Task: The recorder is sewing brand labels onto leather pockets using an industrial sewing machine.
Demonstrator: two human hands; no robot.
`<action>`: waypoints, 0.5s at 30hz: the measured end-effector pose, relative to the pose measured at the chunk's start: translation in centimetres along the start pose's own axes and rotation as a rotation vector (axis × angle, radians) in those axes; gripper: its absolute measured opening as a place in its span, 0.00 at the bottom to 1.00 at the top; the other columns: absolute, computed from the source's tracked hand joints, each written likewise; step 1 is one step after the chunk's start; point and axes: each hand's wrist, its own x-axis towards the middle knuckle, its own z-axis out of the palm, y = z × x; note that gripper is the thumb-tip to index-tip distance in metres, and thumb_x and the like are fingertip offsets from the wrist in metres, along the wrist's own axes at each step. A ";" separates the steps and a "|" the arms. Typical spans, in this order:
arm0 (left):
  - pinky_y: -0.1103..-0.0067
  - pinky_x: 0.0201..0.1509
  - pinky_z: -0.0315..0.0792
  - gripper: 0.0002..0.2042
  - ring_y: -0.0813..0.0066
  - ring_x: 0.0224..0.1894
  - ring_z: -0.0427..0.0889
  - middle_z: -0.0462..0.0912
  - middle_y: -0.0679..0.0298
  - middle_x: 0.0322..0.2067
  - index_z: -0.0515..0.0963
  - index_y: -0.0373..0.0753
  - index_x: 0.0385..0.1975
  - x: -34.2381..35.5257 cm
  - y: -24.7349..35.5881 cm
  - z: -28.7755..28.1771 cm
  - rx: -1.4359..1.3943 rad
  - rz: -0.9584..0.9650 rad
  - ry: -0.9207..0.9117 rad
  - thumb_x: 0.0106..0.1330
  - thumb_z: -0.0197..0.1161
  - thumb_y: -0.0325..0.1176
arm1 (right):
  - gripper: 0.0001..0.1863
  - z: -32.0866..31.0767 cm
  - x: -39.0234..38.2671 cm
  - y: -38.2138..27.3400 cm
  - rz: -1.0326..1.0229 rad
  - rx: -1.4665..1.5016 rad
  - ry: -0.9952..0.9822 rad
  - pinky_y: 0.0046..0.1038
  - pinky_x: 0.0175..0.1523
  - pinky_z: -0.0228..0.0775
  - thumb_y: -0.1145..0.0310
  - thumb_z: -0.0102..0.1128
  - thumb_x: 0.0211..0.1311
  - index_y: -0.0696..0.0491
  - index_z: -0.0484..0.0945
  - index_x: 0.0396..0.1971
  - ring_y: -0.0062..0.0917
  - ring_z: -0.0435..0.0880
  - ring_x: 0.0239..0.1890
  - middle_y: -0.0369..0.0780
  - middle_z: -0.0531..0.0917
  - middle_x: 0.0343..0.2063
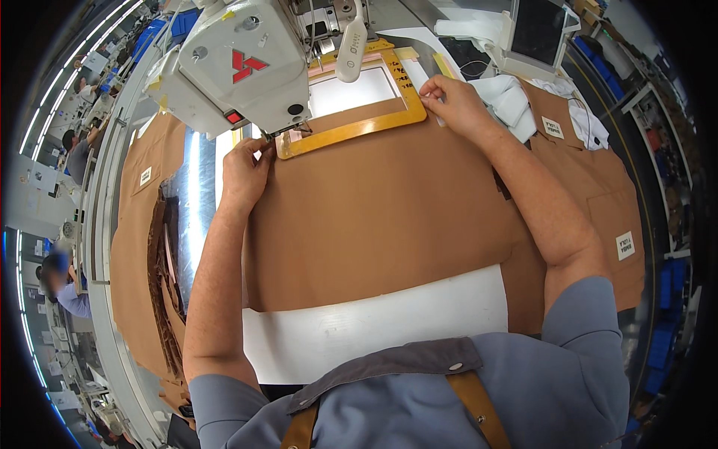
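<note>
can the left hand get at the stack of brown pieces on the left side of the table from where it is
Probably yes: the left hand rests on the brown fabric panel, and nothing stands between it and the stack.

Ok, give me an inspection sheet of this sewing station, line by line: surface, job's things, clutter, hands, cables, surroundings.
Surface: shiny metal table, mostly covered by cloth.
Job's things: brown fabric panel lies flat under a yellow frame at the white sewing machine; a white sheet lies along the panel's near edge.
Clutter: stacked brown pieces on the left; more brown pieces and white cloth on the right.
Hands: left hand presses the panel beside the frame's corner; right hand has its fingers at the frame's right edge.
Cables: thin cable near the screen.
Surroundings: other workers at stations far left.
</note>
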 end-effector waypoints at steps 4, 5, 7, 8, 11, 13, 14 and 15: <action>0.68 0.41 0.74 0.10 0.58 0.35 0.82 0.83 0.52 0.40 0.83 0.36 0.40 3.8 -1.5 1.4 0.131 -0.168 -0.060 0.62 0.65 0.32 | 0.12 1.2 4.4 1.3 0.014 -0.084 0.024 0.33 0.44 0.76 0.61 0.65 0.58 0.50 0.81 0.38 0.32 0.86 0.38 0.39 0.87 0.31; 0.66 0.44 0.75 0.10 0.55 0.40 0.83 0.83 0.46 0.39 0.82 0.35 0.40 4.7 -5.2 2.2 0.128 0.049 0.114 0.60 0.62 0.29 | 0.12 1.9 6.1 0.9 -0.001 -0.077 0.016 0.33 0.44 0.76 0.61 0.65 0.58 0.50 0.81 0.38 0.32 0.86 0.38 0.39 0.87 0.31; 0.64 0.45 0.74 0.11 0.52 0.41 0.83 0.83 0.45 0.38 0.81 0.34 0.41 7.4 -5.9 3.4 0.155 0.171 0.229 0.60 0.61 0.28 | 0.10 2.5 9.3 1.7 0.023 -0.149 0.027 0.34 0.46 0.76 0.61 0.64 0.59 0.48 0.82 0.38 0.33 0.85 0.41 0.40 0.87 0.35; 0.63 0.46 0.74 0.12 0.48 0.42 0.82 0.82 0.43 0.37 0.80 0.33 0.42 8.1 -6.3 3.7 0.188 0.291 0.351 0.59 0.60 0.27 | 0.10 2.8 10.7 1.7 0.024 -0.148 0.026 0.34 0.46 0.76 0.61 0.64 0.59 0.48 0.82 0.38 0.33 0.85 0.41 0.40 0.87 0.35; 0.62 0.46 0.74 0.12 0.48 0.43 0.82 0.82 0.43 0.37 0.80 0.33 0.42 8.2 -6.6 4.0 0.192 0.301 0.313 0.60 0.60 0.27 | 0.09 3.6 13.8 1.8 0.106 -0.250 0.101 0.36 0.50 0.75 0.61 0.63 0.60 0.47 0.82 0.38 0.33 0.85 0.45 0.40 0.87 0.39; 0.62 0.46 0.74 0.12 0.47 0.43 0.81 0.82 0.43 0.38 0.80 0.33 0.43 8.3 -6.6 4.0 0.195 0.319 0.285 0.60 0.60 0.28 | 0.11 3.8 15.9 2.7 0.092 -0.241 0.208 0.37 0.53 0.74 0.61 0.62 0.61 0.48 0.82 0.40 0.35 0.84 0.47 0.41 0.87 0.40; 0.62 0.46 0.74 0.12 0.47 0.43 0.81 0.82 0.44 0.38 0.80 0.33 0.43 8.5 -6.4 4.1 0.192 0.334 0.271 0.60 0.60 0.28 | 0.11 3.9 16.7 3.3 0.103 -0.247 0.212 0.37 0.53 0.74 0.61 0.62 0.61 0.48 0.82 0.40 0.35 0.84 0.47 0.41 0.87 0.40; 0.62 0.47 0.74 0.12 0.47 0.43 0.81 0.82 0.44 0.38 0.80 0.33 0.43 8.4 -6.4 4.0 0.192 0.340 0.256 0.60 0.60 0.28 | 0.12 4.5 17.0 3.4 0.000 -0.210 0.357 0.37 0.54 0.74 0.61 0.62 0.62 0.49 0.82 0.42 0.36 0.84 0.48 0.41 0.86 0.40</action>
